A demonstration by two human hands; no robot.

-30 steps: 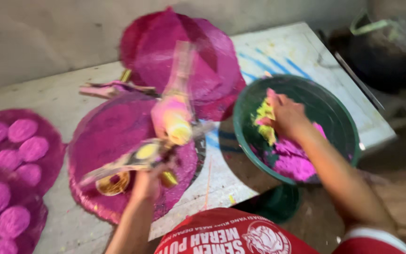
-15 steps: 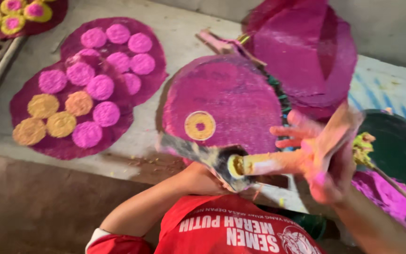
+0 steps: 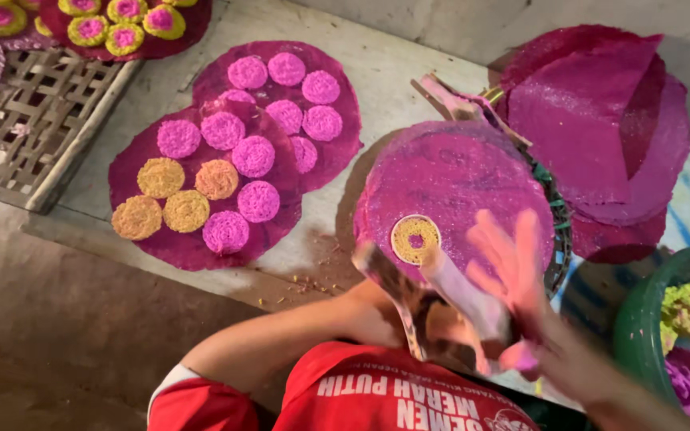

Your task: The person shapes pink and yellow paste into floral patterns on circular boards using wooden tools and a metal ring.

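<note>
**Inspector:** Start with the piece being worked on.

**Assistant:** A small yellow ring-shaped cake with a pink centre (image 3: 415, 239) lies alone on a round magenta-stained tray (image 3: 473, 172), at the tray's near edge, directly ahead of the person. Just below it sits a pale, dye-smeared press tool (image 3: 463, 297).

**Inspector:** The hands?

**Assistant:** The right hand (image 3: 513, 271) is over the tool. Its pink-stained fingers are spread and wrapped around nothing, though motion blur softens the outline. The left hand (image 3: 373, 315) sits under the tool's flat, dark end. Whether it clamps that end or only props it, I cannot tell.

**Inspector:** What step is this?

**Assistant:** In my judgement, the first cake has been laid and the tray is otherwise unfilled. Any further placement calls for a fresh charge of dough and a spot beside the ring, without overlapping it.

**Inspector:** What else is around?

**Assistant:** To the left are two overlapping magenta sheets (image 3: 201, 247) carrying pink and orange cakes. Beyond them is a woven bamboo rack (image 3: 25, 152). To the right is a stack of bare magenta sheets (image 3: 600, 120). A green basin (image 3: 636, 327) holding purple and yellow-green dough is cut off by the frame.

**Inspector:** What can't you see?

**Assistant:** The tool's working face, the left fingers and most of the basin.
</note>
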